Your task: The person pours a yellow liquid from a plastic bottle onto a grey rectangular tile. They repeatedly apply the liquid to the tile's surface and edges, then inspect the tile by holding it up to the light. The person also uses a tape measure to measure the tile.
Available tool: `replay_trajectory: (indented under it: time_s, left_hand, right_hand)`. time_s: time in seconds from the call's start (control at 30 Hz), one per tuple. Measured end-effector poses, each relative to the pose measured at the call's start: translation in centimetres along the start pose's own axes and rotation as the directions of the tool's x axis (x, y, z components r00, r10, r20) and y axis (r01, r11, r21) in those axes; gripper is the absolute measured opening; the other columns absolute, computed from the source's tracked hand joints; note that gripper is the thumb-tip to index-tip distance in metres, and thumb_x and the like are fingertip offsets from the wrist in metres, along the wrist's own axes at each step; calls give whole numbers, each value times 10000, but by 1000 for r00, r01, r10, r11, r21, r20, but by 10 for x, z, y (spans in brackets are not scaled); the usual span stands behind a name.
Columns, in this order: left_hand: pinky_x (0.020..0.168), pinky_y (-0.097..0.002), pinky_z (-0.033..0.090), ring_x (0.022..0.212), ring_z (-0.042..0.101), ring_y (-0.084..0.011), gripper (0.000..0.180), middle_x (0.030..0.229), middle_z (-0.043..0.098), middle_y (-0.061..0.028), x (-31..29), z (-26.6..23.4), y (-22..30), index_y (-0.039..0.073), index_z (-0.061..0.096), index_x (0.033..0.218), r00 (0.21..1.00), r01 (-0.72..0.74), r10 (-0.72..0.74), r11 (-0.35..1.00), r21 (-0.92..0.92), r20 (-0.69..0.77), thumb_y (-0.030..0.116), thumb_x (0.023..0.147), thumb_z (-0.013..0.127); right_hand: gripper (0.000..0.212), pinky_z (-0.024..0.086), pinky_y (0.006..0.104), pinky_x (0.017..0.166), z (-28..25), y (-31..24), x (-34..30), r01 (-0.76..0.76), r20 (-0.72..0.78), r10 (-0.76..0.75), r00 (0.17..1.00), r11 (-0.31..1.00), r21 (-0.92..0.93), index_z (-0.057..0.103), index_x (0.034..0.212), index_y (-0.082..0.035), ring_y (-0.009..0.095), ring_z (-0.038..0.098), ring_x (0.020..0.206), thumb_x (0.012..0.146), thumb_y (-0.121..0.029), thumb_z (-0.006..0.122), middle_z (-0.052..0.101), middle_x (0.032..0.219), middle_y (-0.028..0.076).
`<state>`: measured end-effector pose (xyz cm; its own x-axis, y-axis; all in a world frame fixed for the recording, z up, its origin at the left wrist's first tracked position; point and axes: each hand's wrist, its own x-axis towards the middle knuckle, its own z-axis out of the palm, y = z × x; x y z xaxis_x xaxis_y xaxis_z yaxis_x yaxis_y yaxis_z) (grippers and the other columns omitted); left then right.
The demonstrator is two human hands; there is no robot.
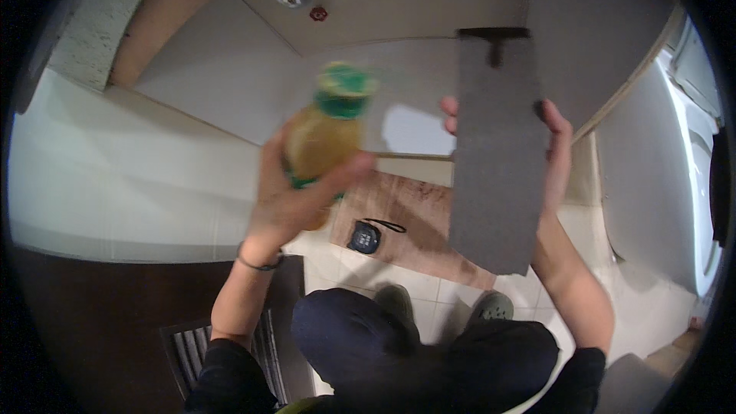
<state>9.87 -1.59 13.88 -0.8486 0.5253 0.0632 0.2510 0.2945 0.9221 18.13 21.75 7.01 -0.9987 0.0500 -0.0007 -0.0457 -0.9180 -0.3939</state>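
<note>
Head view, looking down past my knees: my left hand (287, 195) is wrapped around a bottle (326, 134) of amber liquid with a green cap, fingers and thumb clamped on its lower body, the bottle raised and tilted a little to the right, blurred in the picture. My right hand (553, 157) grips a long grey plank (494, 153), a flat strip standing nearly upright in front of me; the thumb shows on its right edge and the fingertips curl around the left edge, so the hand is closed on it. The plank's top end has a dark T-shaped mark, and its lower end hangs above the floor. Between the two hands, down on the floor, lies a dark tape measure (364, 236) with a loop strap, resting on a brownish tile piece (414, 207) over pale floor tiles (345, 268). My shoes (491, 307) show below it. A white toilet (701, 161) curves along the right rim, and a floor vent grille (192, 349) sits at lower left beside dark wood.
</note>
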Motion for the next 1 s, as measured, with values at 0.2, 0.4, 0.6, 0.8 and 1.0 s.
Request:
replay_trajectory:
  time_s: [0.2,0.4,0.6,0.8,1.0]
  left_hand:
    - [629,-249,488,694,580,-95,358,811,619,-30,-17,-69,28,19,610,989,899,110,73,917,383,-432,269,805,790]
    - [563,-276,516,607,591,-133,382,739,582,-41,-37,-79,65,14,585,958,815,305,101,763,571,-571,306,798,771]
    - [561,-265,499,647,582,-127,469,846,573,-54,-54,-80,103,-8,538,1122,849,317,45,754,575,-527,323,833,702]
    - [572,-247,504,650,582,-125,555,931,576,-59,-76,-89,118,17,512,1184,809,338,20,802,492,-588,380,821,723]
    - [500,-267,508,556,585,-125,473,748,554,-41,-77,-84,124,-5,544,991,766,384,92,728,568,-636,357,789,772]
  right_hand:
    - [742,523,330,823,12,51,80,129,175,-128,976,992,7,509,1288,29,252,640,971,901,-579,334,629,1180,215]
    - [687,504,399,902,42,122,78,57,149,-124,981,919,389,400,1377,7,284,597,1070,888,-475,437,552,1268,244]
    - [893,507,311,803,83,127,75,145,303,-250,920,933,330,83,1553,-155,194,555,1003,861,-312,625,461,1233,141]
    - [925,448,390,972,104,117,78,15,404,-159,901,942,337,44,1547,-102,235,544,1111,839,-301,604,452,1276,175]
    - [1001,467,408,944,108,91,69,7,415,-179,892,923,384,53,1550,-107,252,529,1150,786,-315,665,466,1261,158]
